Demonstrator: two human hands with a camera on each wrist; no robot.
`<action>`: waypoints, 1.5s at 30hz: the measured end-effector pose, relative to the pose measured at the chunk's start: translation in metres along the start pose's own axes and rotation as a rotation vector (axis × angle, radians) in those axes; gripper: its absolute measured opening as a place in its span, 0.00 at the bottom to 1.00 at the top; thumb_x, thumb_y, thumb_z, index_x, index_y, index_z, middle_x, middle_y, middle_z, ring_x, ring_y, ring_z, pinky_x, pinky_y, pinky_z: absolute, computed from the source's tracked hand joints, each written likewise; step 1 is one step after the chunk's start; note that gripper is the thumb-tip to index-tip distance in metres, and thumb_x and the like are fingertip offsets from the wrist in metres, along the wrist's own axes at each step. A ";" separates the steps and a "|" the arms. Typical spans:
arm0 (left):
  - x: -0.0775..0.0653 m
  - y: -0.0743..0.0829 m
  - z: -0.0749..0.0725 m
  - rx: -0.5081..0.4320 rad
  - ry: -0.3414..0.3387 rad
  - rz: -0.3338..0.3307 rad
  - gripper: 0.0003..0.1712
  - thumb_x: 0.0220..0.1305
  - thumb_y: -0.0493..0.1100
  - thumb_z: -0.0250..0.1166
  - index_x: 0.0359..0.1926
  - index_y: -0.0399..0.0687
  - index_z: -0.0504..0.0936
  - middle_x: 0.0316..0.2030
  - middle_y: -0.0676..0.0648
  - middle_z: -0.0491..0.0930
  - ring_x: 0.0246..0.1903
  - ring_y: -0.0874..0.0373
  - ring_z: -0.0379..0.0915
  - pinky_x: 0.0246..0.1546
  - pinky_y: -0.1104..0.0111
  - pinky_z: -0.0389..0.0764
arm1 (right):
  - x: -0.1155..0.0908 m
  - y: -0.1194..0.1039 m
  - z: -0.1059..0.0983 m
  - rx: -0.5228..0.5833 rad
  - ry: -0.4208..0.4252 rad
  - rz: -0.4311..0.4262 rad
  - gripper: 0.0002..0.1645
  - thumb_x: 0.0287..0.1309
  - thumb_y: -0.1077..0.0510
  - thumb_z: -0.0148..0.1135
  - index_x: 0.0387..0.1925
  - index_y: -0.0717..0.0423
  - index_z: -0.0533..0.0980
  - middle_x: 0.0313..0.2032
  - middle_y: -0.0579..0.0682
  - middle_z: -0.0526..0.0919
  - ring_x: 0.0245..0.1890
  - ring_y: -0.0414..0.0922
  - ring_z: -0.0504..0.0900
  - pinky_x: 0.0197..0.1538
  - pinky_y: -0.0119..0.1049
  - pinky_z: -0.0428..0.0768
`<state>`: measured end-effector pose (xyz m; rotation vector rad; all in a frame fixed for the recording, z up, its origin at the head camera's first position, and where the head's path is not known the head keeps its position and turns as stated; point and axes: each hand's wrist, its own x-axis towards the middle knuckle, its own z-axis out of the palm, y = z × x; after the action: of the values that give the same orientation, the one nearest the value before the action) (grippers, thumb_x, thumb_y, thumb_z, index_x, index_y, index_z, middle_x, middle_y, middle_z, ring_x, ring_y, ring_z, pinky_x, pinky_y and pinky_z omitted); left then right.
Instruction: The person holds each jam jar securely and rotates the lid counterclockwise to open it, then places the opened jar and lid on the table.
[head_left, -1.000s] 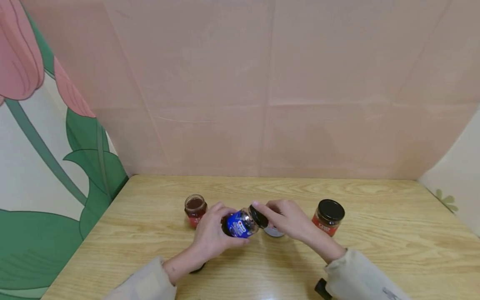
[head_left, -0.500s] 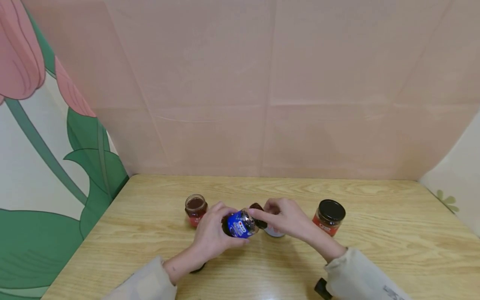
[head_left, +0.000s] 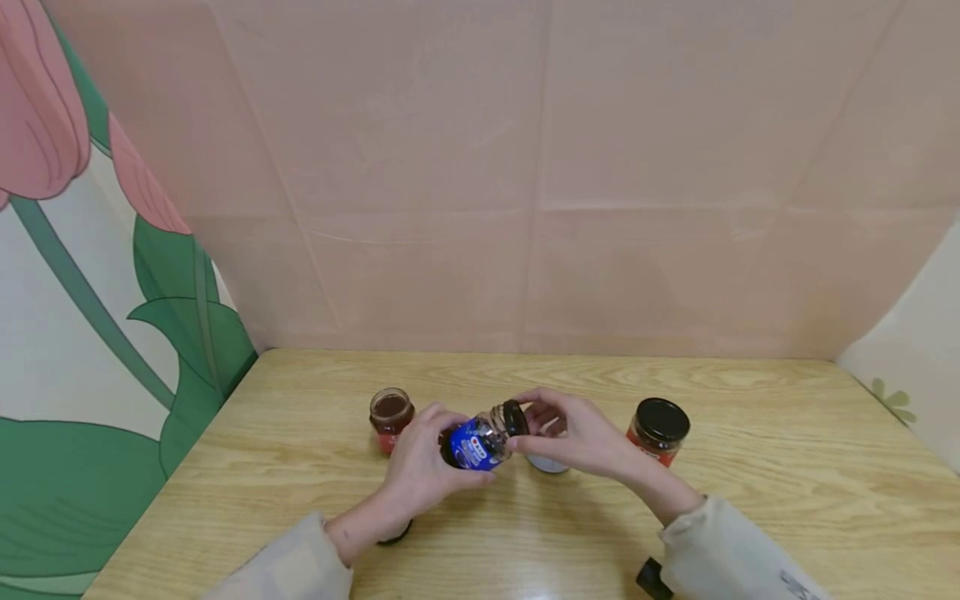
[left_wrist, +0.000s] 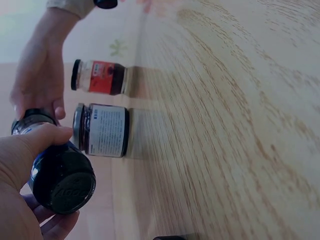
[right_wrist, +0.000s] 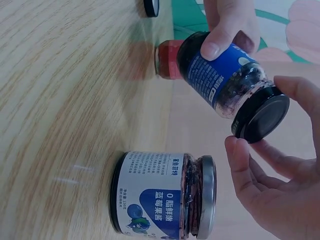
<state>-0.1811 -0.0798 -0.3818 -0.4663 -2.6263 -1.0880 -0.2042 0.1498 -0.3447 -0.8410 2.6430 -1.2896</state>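
Observation:
My left hand [head_left: 423,458] grips a glass jam jar [head_left: 474,443] with a blue label, tilted with its mouth to the upper right. In the right wrist view the jar's black lid [right_wrist: 264,117] sits at the mouth, pinched at its edge by thumb and fingers of my right hand [head_left: 573,429]. Whether the lid is fully seated, I cannot tell. The jar's upper glass is smeared with dark contents. Below the right hand stands a white-labelled blueberry jam jar [right_wrist: 150,195] with a silvery lid, mostly hidden in the head view.
Beyond the left hand stands a lidless red-labelled jar [head_left: 392,408]. A black-lidded jar [head_left: 660,425] with a red label is to the right. One black lid [head_left: 397,535] lies under the left wrist. A pink sheet [head_left: 525,250] hangs behind the wooden table [head_left: 787,467].
The right fingers have shifted and spread around the lid, which has turned and moved slightly up. The left hand keeps the jar nearly where it was, tilting it a little more upright.

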 end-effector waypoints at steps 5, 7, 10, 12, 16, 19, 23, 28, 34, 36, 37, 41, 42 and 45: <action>0.000 0.000 0.001 -0.015 0.002 -0.015 0.34 0.30 0.51 0.83 0.44 0.48 0.82 0.38 0.55 0.78 0.41 0.60 0.73 0.43 0.65 0.74 | -0.002 -0.001 0.000 0.032 0.024 0.027 0.33 0.53 0.48 0.69 0.56 0.60 0.72 0.40 0.51 0.82 0.38 0.41 0.80 0.42 0.32 0.80; 0.001 0.000 0.002 -0.023 0.004 -0.024 0.35 0.30 0.51 0.83 0.44 0.47 0.82 0.38 0.55 0.78 0.41 0.60 0.73 0.44 0.65 0.74 | -0.004 -0.001 0.000 0.055 0.050 0.042 0.33 0.52 0.49 0.70 0.56 0.60 0.72 0.41 0.52 0.81 0.39 0.42 0.80 0.43 0.33 0.81; 0.001 -0.002 0.002 -0.033 0.008 -0.040 0.35 0.30 0.51 0.83 0.45 0.46 0.82 0.39 0.55 0.78 0.40 0.60 0.74 0.43 0.65 0.75 | -0.006 -0.001 0.002 0.087 0.090 0.052 0.33 0.50 0.51 0.72 0.55 0.61 0.71 0.42 0.53 0.81 0.41 0.43 0.81 0.43 0.33 0.81; 0.002 -0.003 0.002 -0.036 0.010 -0.051 0.36 0.30 0.51 0.83 0.45 0.45 0.82 0.38 0.54 0.78 0.39 0.60 0.73 0.41 0.67 0.75 | -0.006 0.000 0.003 0.107 0.107 0.042 0.33 0.49 0.53 0.72 0.55 0.62 0.70 0.43 0.54 0.80 0.41 0.45 0.81 0.43 0.33 0.81; 0.003 -0.004 0.003 -0.048 0.018 -0.076 0.36 0.31 0.51 0.82 0.46 0.44 0.82 0.38 0.53 0.78 0.38 0.60 0.73 0.40 0.69 0.75 | -0.008 0.001 0.004 0.116 0.108 0.017 0.36 0.48 0.56 0.73 0.56 0.61 0.68 0.46 0.56 0.78 0.41 0.47 0.81 0.41 0.32 0.82; 0.003 -0.004 0.003 -0.070 0.018 -0.099 0.37 0.33 0.52 0.82 0.47 0.43 0.81 0.39 0.52 0.79 0.39 0.59 0.74 0.40 0.68 0.76 | -0.010 0.002 0.004 0.103 0.095 -0.003 0.37 0.47 0.57 0.73 0.58 0.61 0.67 0.47 0.57 0.78 0.41 0.47 0.81 0.41 0.33 0.82; 0.005 -0.004 0.003 -0.106 0.016 -0.129 0.38 0.34 0.52 0.81 0.49 0.40 0.80 0.42 0.50 0.80 0.40 0.57 0.75 0.41 0.63 0.77 | -0.011 0.003 0.006 0.069 0.082 -0.029 0.36 0.47 0.58 0.73 0.58 0.60 0.69 0.46 0.57 0.79 0.40 0.45 0.82 0.42 0.36 0.83; 0.007 -0.004 0.004 -0.125 0.018 -0.158 0.39 0.35 0.53 0.80 0.49 0.38 0.79 0.44 0.47 0.80 0.42 0.54 0.75 0.45 0.60 0.77 | -0.013 0.002 0.008 0.040 0.079 -0.036 0.35 0.45 0.57 0.74 0.57 0.58 0.70 0.45 0.55 0.80 0.40 0.44 0.82 0.43 0.35 0.83; 0.006 -0.003 0.005 -0.127 0.019 -0.163 0.39 0.38 0.54 0.79 0.50 0.37 0.78 0.44 0.45 0.81 0.45 0.51 0.75 0.50 0.56 0.75 | -0.015 0.001 0.010 0.029 0.083 -0.055 0.35 0.44 0.57 0.74 0.55 0.59 0.71 0.43 0.53 0.80 0.41 0.44 0.82 0.45 0.35 0.82; 0.006 -0.003 0.005 -0.129 0.018 -0.162 0.39 0.39 0.54 0.79 0.51 0.36 0.78 0.45 0.44 0.80 0.46 0.50 0.75 0.51 0.54 0.74 | -0.015 0.000 0.010 0.012 0.086 -0.070 0.34 0.44 0.57 0.75 0.54 0.61 0.72 0.42 0.52 0.80 0.40 0.43 0.81 0.45 0.36 0.82; 0.006 -0.003 0.006 -0.129 0.018 -0.159 0.40 0.40 0.54 0.79 0.51 0.36 0.77 0.46 0.43 0.80 0.47 0.49 0.75 0.52 0.53 0.74 | -0.016 0.000 0.010 0.000 0.087 -0.077 0.34 0.44 0.56 0.75 0.54 0.61 0.72 0.41 0.51 0.80 0.40 0.42 0.81 0.45 0.36 0.82; 0.006 -0.003 0.006 -0.145 0.008 -0.168 0.40 0.41 0.54 0.78 0.53 0.36 0.76 0.46 0.43 0.79 0.47 0.49 0.75 0.52 0.53 0.74 | -0.019 -0.003 0.009 -0.022 0.092 -0.065 0.35 0.43 0.54 0.75 0.53 0.60 0.73 0.40 0.49 0.81 0.38 0.41 0.80 0.45 0.36 0.81; 0.006 -0.003 0.006 -0.146 0.006 -0.169 0.40 0.41 0.54 0.78 0.53 0.36 0.76 0.46 0.43 0.79 0.47 0.49 0.75 0.51 0.53 0.75 | -0.020 -0.003 0.010 -0.025 0.092 -0.059 0.35 0.43 0.53 0.76 0.53 0.60 0.73 0.39 0.48 0.81 0.38 0.40 0.80 0.46 0.36 0.80; 0.007 -0.003 0.006 -0.166 -0.008 -0.191 0.41 0.42 0.54 0.78 0.54 0.36 0.75 0.47 0.42 0.79 0.47 0.49 0.75 0.51 0.54 0.76 | -0.021 -0.004 0.011 0.007 0.086 -0.058 0.35 0.42 0.55 0.76 0.53 0.60 0.72 0.41 0.50 0.80 0.39 0.41 0.80 0.47 0.36 0.80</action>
<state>-0.1890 -0.0761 -0.3854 -0.2562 -2.6416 -1.3729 -0.1814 0.1509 -0.3520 -0.8867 2.6961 -1.3780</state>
